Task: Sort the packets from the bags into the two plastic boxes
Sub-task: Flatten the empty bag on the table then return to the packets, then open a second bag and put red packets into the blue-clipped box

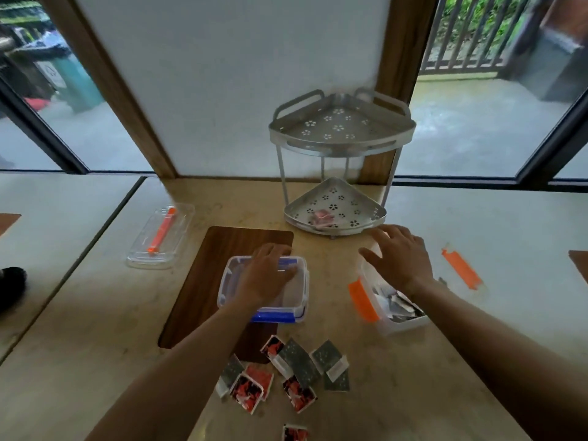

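Note:
A clear box with blue clips (299,300) stands on a brown mat, and my left hand (267,272) rests flat over it, fingers curled at its far rim. To the right a clear box with orange clips (394,316) holds several grey packets. Above its far end hovers my right hand (397,256), fingers spread, with nothing in it. Near the table's front edge lies a loose pile of packets (286,370), some red and black, some grey-green. One more red packet (295,433) lies at the bottom edge.
A two-tier metal corner rack (337,173) stands at the back, a pink packet on its lower shelf. A clear lid with an orange clip (160,237) lies to the left. Another lid with an orange clip (461,268) lies right. The brown mat (203,281) covers the middle.

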The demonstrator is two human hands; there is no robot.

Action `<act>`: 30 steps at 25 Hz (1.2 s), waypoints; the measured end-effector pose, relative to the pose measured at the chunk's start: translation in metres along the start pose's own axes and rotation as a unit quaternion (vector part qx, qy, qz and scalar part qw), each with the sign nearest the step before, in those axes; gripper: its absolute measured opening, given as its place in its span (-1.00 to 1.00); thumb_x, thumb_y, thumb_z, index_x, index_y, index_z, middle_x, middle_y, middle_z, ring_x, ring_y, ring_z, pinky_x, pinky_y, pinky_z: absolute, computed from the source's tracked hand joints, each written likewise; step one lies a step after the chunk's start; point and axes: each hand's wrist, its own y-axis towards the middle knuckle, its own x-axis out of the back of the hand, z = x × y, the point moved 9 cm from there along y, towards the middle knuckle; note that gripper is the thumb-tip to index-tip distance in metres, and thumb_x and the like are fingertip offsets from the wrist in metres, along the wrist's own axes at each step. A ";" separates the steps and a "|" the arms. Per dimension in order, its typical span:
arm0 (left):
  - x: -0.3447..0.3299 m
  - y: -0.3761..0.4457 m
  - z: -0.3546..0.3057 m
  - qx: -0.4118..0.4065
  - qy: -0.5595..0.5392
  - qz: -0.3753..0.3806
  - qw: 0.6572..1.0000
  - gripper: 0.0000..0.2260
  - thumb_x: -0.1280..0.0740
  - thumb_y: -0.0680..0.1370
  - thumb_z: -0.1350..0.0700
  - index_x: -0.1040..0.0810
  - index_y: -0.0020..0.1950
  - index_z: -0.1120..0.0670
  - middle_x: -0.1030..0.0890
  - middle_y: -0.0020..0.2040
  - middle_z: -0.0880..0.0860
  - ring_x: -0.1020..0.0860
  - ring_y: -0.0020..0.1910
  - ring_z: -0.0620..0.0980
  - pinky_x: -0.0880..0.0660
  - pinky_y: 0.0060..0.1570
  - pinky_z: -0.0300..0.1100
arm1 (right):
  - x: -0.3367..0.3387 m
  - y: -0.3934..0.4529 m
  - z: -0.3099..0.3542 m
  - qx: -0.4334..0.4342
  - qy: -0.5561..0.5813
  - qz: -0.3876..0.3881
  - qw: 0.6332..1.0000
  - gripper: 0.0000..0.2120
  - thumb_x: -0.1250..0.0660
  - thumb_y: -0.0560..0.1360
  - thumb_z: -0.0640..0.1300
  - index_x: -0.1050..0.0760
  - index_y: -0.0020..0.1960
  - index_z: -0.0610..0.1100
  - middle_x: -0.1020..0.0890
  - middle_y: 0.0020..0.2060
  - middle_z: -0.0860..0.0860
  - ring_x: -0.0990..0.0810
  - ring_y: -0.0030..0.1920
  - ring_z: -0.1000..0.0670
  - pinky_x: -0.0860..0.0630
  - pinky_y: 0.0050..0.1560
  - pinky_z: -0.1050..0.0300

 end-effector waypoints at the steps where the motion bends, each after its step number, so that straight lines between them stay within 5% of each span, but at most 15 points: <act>1: -0.004 0.012 -0.005 -0.008 0.005 0.001 1.000 -0.58 -0.35 0.55 -0.07 -0.43 0.38 -0.01 -0.46 0.36 0.02 -0.43 0.34 0.02 -0.39 0.28 -0.04 | -0.003 0.010 -0.002 0.002 -0.001 0.005 1.000 -0.56 -0.23 0.54 0.17 -0.37 0.39 0.08 -0.44 0.40 -0.01 -0.35 0.41 -0.10 -0.34 0.33 -0.11; 7: -0.035 0.094 -0.018 -0.041 0.050 0.011 0.998 -0.56 -0.33 0.55 -0.08 -0.40 0.39 -0.01 -0.46 0.36 0.05 -0.41 0.35 0.08 -0.38 0.31 0.08 | -0.032 0.074 -0.005 0.012 0.001 0.017 1.000 -0.61 -0.32 0.50 0.05 -0.44 0.32 0.10 -0.52 0.33 0.01 -0.46 0.31 -0.11 -0.41 0.26 -0.09; 18: -0.076 0.169 -0.022 -0.097 0.086 -0.005 0.991 -0.68 -0.37 0.51 0.01 -0.49 0.24 0.01 -0.51 0.19 0.03 -0.49 0.20 0.06 -0.45 0.17 -0.02 | -0.100 0.146 0.018 0.053 -0.066 0.057 0.995 -0.70 -0.39 0.47 0.02 -0.57 0.20 0.07 -0.66 0.11 -0.01 -0.60 0.14 -0.13 -0.54 0.16 -0.14; 24: -0.053 0.174 -0.024 -0.102 0.012 -0.064 0.993 -0.88 -0.29 0.59 0.05 -0.59 0.05 0.03 -0.59 0.02 0.02 -0.55 0.03 0.02 -0.50 0.07 -0.07 | -0.084 0.155 0.023 0.052 -0.023 0.010 0.998 -0.86 -0.33 0.54 -0.04 -0.64 0.01 -0.03 -0.70 -0.09 0.00 -0.63 -0.08 -0.05 -0.58 -0.03 0.00; 30: 0.003 0.163 -0.039 -0.117 -0.032 -0.115 0.986 -0.90 -0.34 0.58 0.06 -0.59 0.04 0.03 -0.60 0.05 0.02 -0.55 0.10 0.01 -0.52 0.15 -0.04 | -0.035 0.134 0.033 0.027 0.094 -0.015 0.995 -0.84 -0.27 0.57 -0.02 -0.60 0.02 -0.04 -0.69 0.06 -0.01 -0.66 -0.02 -0.07 -0.64 -0.06 0.08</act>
